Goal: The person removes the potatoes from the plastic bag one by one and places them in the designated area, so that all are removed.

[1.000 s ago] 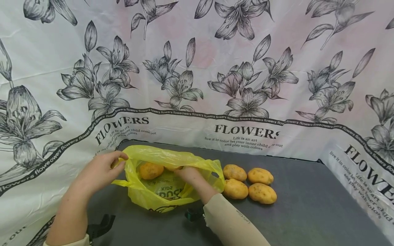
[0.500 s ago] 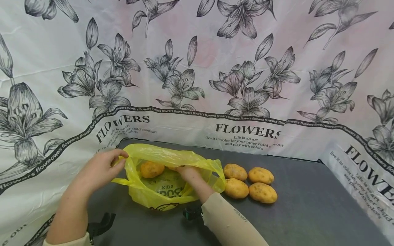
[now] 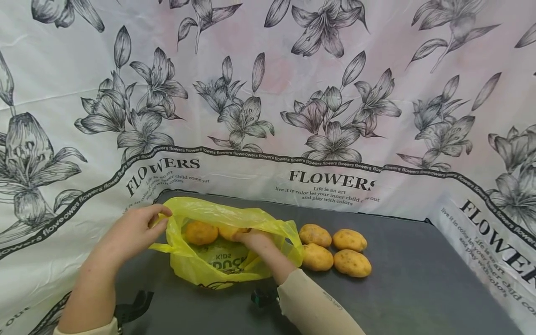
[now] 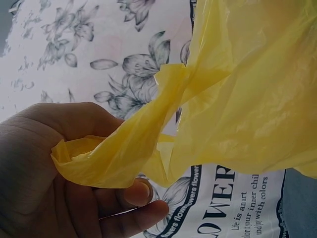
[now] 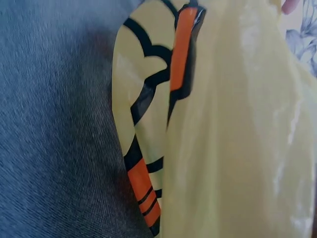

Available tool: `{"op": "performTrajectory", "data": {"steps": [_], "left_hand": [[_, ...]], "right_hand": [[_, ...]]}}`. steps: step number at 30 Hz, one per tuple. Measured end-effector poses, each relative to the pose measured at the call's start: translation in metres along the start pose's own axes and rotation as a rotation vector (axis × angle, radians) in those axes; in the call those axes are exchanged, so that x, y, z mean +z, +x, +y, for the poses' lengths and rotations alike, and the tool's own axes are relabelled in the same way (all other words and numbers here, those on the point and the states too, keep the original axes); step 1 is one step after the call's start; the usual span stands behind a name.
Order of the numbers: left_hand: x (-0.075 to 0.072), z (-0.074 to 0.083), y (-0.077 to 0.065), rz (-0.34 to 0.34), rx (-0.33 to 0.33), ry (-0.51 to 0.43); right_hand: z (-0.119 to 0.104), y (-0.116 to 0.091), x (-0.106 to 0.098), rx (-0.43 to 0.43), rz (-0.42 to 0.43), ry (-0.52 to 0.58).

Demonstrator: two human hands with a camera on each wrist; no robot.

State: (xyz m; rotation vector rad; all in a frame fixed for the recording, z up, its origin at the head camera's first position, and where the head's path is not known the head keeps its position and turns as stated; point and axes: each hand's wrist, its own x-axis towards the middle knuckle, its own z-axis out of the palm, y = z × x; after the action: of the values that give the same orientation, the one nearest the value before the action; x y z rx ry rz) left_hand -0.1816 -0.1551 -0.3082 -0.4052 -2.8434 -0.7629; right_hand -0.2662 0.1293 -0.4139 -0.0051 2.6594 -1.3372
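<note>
A yellow plastic bag [image 3: 201, 272] lies on the dark table with its mouth spread towards the camera. My left hand [image 3: 136, 230] holds the bag's handle [image 4: 119, 153] at its left side; in the left wrist view the strap runs between thumb and fingers. My right hand [image 3: 253, 239] reaches into the bag and grips a potato [image 3: 228, 232], its fingertips partly hidden. Left of that one, a second potato [image 3: 202, 232] rests inside the bag. The right wrist view is filled mostly by the bag's printed side [image 5: 233, 139], and the right hand's grip cannot be seen there.
Several potatoes [image 3: 352, 263] sit grouped on the table just right of the bag, the nearest touching or almost touching it. A flower-printed sheet [image 3: 234, 177] hangs behind the table and along both sides. The dark tabletop [image 3: 418, 279] extends to the right.
Inside the bag, the right hand has brought its potato slightly left and into clearer view, beside the other one. The left hand keeps its hold on the handle.
</note>
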Motion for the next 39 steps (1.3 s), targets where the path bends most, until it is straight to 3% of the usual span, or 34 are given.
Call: {"op": "performTrajectory", "data": {"steps": [4, 19, 39], "left_hand": [[0.003, -0.002, 0.000, -0.003, 0.002, 0.000], [0.005, -0.005, -0.002, 0.006, 0.022, 0.002], [0.000, -0.005, -0.001, -0.001, 0.014, -0.002]], "right_hand": [[0.001, -0.009, -0.003, -0.027, 0.001, 0.034], [0.003, -0.039, -0.023, -0.237, 0.003, -0.105], [0.011, -0.083, -0.062, -0.298, -0.078, 0.011]]}}
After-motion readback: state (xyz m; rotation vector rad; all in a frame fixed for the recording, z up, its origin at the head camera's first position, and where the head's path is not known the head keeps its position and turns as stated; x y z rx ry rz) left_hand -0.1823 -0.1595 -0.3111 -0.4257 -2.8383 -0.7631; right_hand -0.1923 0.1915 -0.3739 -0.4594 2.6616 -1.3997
